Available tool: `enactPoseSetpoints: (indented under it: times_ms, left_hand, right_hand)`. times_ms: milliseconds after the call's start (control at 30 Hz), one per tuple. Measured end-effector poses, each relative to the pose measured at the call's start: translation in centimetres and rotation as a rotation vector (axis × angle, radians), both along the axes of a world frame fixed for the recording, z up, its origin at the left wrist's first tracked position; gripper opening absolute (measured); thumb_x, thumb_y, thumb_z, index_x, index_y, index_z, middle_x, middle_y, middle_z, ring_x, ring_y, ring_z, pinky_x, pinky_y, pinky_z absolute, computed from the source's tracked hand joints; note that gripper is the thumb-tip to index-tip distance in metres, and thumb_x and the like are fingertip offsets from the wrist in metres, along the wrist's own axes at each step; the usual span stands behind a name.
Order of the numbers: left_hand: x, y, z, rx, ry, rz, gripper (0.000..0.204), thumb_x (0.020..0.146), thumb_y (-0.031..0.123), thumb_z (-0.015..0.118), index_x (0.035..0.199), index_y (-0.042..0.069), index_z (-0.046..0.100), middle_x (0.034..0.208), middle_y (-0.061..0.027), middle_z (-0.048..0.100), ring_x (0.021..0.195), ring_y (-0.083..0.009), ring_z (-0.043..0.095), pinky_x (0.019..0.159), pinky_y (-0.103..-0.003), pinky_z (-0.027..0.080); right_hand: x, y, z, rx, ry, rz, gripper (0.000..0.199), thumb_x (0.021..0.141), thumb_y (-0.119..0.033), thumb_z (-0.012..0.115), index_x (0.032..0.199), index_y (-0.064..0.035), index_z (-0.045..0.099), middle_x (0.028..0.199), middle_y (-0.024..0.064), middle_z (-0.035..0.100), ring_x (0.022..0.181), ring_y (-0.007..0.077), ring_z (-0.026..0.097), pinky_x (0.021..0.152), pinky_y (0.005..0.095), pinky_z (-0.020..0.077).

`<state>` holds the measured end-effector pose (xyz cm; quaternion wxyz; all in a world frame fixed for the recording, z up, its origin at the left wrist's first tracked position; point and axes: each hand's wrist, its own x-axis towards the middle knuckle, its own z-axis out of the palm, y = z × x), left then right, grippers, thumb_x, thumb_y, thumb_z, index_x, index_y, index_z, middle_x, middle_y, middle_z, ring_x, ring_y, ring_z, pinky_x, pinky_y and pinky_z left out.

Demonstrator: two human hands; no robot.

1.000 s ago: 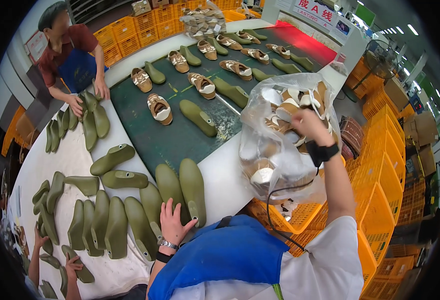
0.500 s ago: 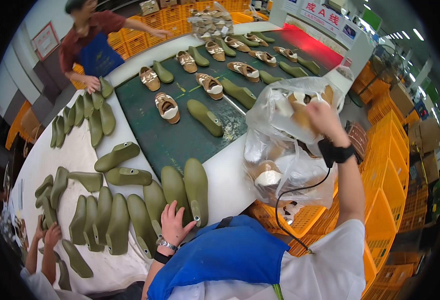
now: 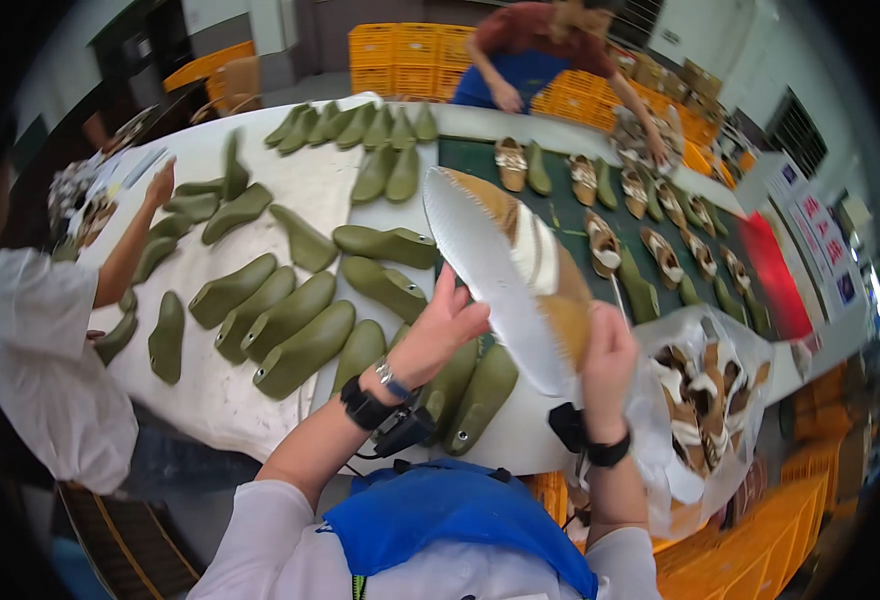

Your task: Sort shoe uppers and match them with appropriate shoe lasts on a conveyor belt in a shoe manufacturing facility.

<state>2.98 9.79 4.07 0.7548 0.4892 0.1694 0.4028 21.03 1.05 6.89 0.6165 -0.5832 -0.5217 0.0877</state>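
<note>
A brown and white shoe upper [image 3: 537,255], its pale silvery underside edged with stitching, is raised in front of me and tilted. My right hand [image 3: 610,355] is closed round its lower right end. Spread fingers of my left hand [image 3: 440,325] are at the underside's left edge; whether they touch it is unclear. Below the upper, green shoe lasts [image 3: 483,400] lie at the table's near edge. More lasts [image 3: 305,350] lie in a row to the left. Close to my right hand stands a clear plastic bag [image 3: 665,500] full of similar uppers [image 3: 705,400].
A green conveyor belt [image 3: 560,195] carries shoe uppers and lasts beyond the white table [image 3: 260,160]. A co-worker's arm [image 3: 125,255] reaches among lasts at left. Another person [image 3: 530,50] leans over the belt's far side. Orange crates [image 3: 760,550] stand at lower right.
My right hand has come out of the bag with a shoe upper. My left hand has lifted off the lasts toward it. The view has swung left; the far person now reaches toward the far bag.
</note>
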Motion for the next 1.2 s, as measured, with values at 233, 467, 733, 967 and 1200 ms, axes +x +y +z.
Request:
enactPoseSetpoints:
  times_ms: [233, 467, 733, 967, 1200]
  left_hand:
    - [-2.5, 0.7, -3.1, -0.205, -0.109, 0.113, 0.056, 0.088, 0.044, 0.055, 0.129, 0.008, 0.038, 0.118, -0.0058, 0.052, 0.107, -0.0155, 0.052, 0.092, -0.031, 0.044]
    - [-3.2, 0.8, -3.3, -0.459, -0.307, -0.141, 0.044, 0.09, 0.026, 0.054, 0.126, 0.003, 0.043, 0.115, -0.0103, 0.058, 0.101, -0.0176, 0.059, 0.086, -0.032, 0.05]
    - [-0.9, -0.6, -4.6, -0.55, -0.355, -0.019, 0.043, 0.09, 0.022, 0.056, 0.126, 0.005, 0.043, 0.118, -0.0069, 0.056, 0.103, -0.0171, 0.057, 0.089, -0.033, 0.048]
    - [-1.8, 0.9, -4.1, -0.294, -0.014, 0.391, 0.056, 0.086, 0.022, 0.062, 0.134, 0.007, 0.037, 0.133, -0.0098, 0.041, 0.114, -0.0233, 0.05, 0.096, -0.035, 0.042]
    - [-3.6, 1.0, 0.6, 0.981, 0.729, 0.533, 0.068, 0.069, 0.012, 0.073, 0.129, 0.006, 0.042, 0.131, -0.0123, 0.042, 0.118, -0.0281, 0.046, 0.096, -0.036, 0.04]
  right_hand:
    - [-6.9, 1.7, -1.7, 0.153, -0.721, 0.247, 0.015, 0.076, -0.013, 0.067, 0.088, -0.0061, 0.063, 0.069, 0.0045, 0.059, 0.057, 0.0217, 0.048, 0.053, 0.0332, 0.0388]
    - [-4.5, 3.4, 1.1, -0.111, -0.313, 0.418, 0.038, 0.071, -0.014, 0.073, 0.107, -0.0059, 0.061, 0.087, 0.0092, 0.064, 0.064, 0.0203, 0.061, 0.058, 0.0288, 0.0497]
    - [-4.4, 6.1, -2.7, 0.054, 0.085, 0.365, 0.042, 0.072, -0.002, 0.058, 0.114, -0.0007, 0.056, 0.09, 0.0176, 0.066, 0.059, 0.0181, 0.064, 0.056, 0.0277, 0.051]
    - [-4.1, 6.6, -3.1, -0.055, -0.329, 0.194, 0.04, 0.072, -0.004, 0.06, 0.112, -0.0028, 0.055, 0.087, 0.0146, 0.062, 0.069, 0.0302, 0.062, 0.06, 0.037, 0.0498]
    - [-4.4, 6.9, -3.1, -0.067, -0.355, 0.251, 0.042, 0.07, -0.006, 0.064, 0.111, -0.0039, 0.054, 0.091, 0.015, 0.057, 0.073, 0.0342, 0.059, 0.064, 0.0395, 0.0493]
